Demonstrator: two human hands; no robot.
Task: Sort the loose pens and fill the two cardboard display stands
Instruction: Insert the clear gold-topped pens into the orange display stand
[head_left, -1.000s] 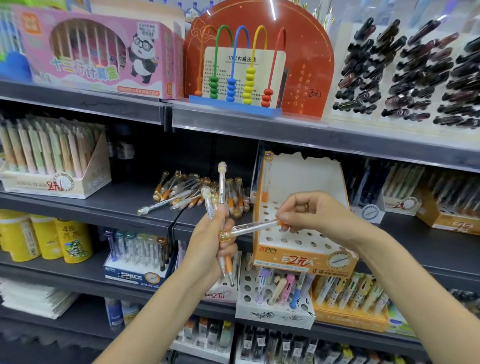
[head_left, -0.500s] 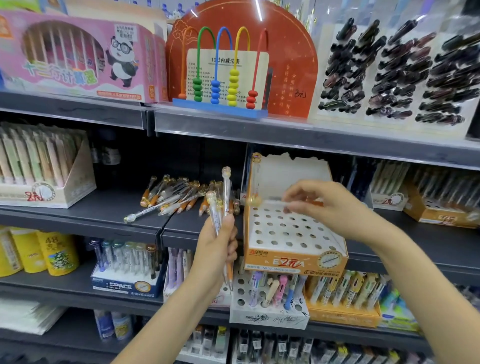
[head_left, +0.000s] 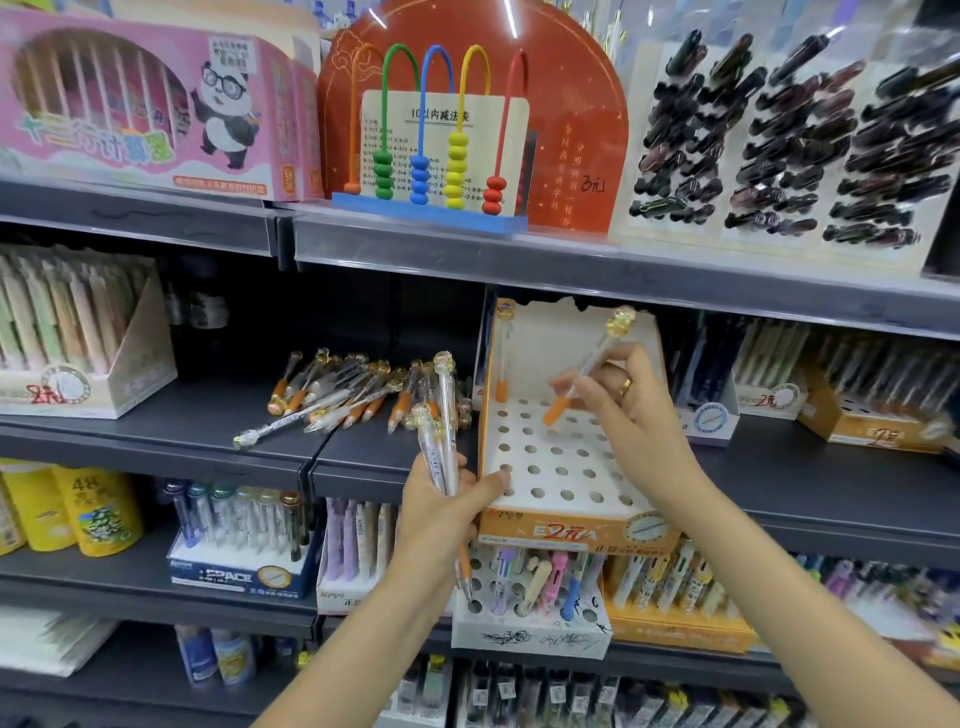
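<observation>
R hand tipped pen upright; tip blurred.

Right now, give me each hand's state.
Left hand: holding a bunch of pens.
Right hand: pinching one pen over the stand.

Dark grey metal shelves in tiers, crowded with stationery. At eleven o'clock a pink panda box; at twelve a bead abacus before a red arched card.
</observation>
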